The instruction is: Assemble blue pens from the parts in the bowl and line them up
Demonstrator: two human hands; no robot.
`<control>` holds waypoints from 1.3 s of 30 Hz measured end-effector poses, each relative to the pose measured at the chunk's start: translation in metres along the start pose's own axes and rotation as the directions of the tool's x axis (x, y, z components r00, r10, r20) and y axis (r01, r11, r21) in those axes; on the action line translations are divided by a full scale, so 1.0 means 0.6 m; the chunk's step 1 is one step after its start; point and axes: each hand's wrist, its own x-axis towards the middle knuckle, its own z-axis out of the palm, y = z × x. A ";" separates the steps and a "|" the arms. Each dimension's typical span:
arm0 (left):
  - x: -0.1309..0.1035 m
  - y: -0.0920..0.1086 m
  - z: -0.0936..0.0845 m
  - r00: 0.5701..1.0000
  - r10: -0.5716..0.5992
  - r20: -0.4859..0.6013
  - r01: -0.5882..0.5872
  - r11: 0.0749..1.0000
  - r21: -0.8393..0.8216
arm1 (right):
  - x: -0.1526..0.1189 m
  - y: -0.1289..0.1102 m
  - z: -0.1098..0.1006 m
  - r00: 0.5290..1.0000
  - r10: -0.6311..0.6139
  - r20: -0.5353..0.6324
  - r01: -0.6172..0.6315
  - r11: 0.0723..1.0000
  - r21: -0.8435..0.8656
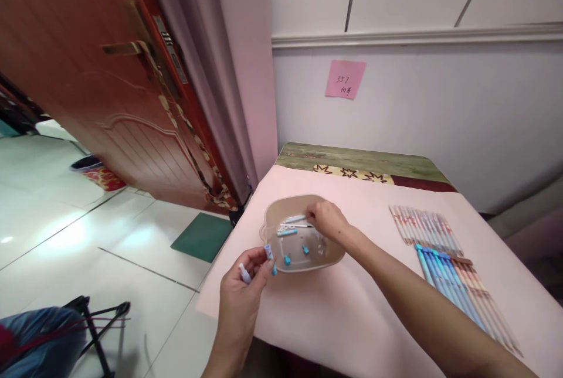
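Observation:
My left hand (246, 281) is closed around pen parts just outside the near left side of a beige plastic basin (270, 214). A printed pen barrel (268, 252) with a bright blue end stands between thumb and fingers, and a whitish pen piece (245, 273) with a narrow tip lies across the palm. Over the basin's far right side reaches my right hand (325, 218), its fingers pinched and pointing down inside. Close to those fingertips lies a pale blue pen barrel (295, 218); what they grip is hidden. A blue-ended barrel (287, 232), thin white refills and small blue caps (305, 249) lie in the basin.
On the table's right lie a row of pale printed pens (424, 228), several blue pens (446, 284) and brown-topped pens (484, 299). A pink paper cover (365, 302) lies over the table. A wooden door (109, 73) stands left; a person's knee (44, 340) shows lower left.

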 end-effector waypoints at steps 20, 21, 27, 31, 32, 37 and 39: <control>0.013 -0.014 0.002 0.998 -0.041 0.043 0.041 0.999 0.000 | 0.063 -0.032 0.049 0.985 -0.122 0.124 0.139 0.981 -0.138; 0.012 -0.014 0.003 0.998 -0.042 0.044 0.041 0.999 0.012 | 0.063 -0.036 0.051 0.985 -0.124 0.124 0.142 0.979 -0.149; 0.002 -0.012 0.006 0.996 -0.021 0.085 0.016 0.998 0.058 | 0.068 -0.051 0.052 0.985 -0.120 0.120 0.141 0.974 -0.178; 0.000 -0.009 0.003 0.997 -0.014 0.073 0.010 0.999 0.053 | 0.073 -0.046 0.050 0.978 -0.140 0.156 0.167 0.970 -0.175; 0.000 -0.008 0.002 0.997 -0.016 0.069 0.012 0.999 0.049 | 0.073 -0.043 0.050 0.975 -0.146 0.165 0.174 0.970 -0.171; -0.007 0.002 0.006 0.998 -0.023 0.064 0.021 0.999 0.037 | 0.072 -0.029 0.049 0.973 -0.149 0.177 0.173 0.976 -0.131; -0.013 0.008 0.008 0.998 -0.019 0.064 0.016 0.999 0.049 | 0.067 -0.026 0.041 0.976 -0.151 0.159 0.167 0.982 -0.091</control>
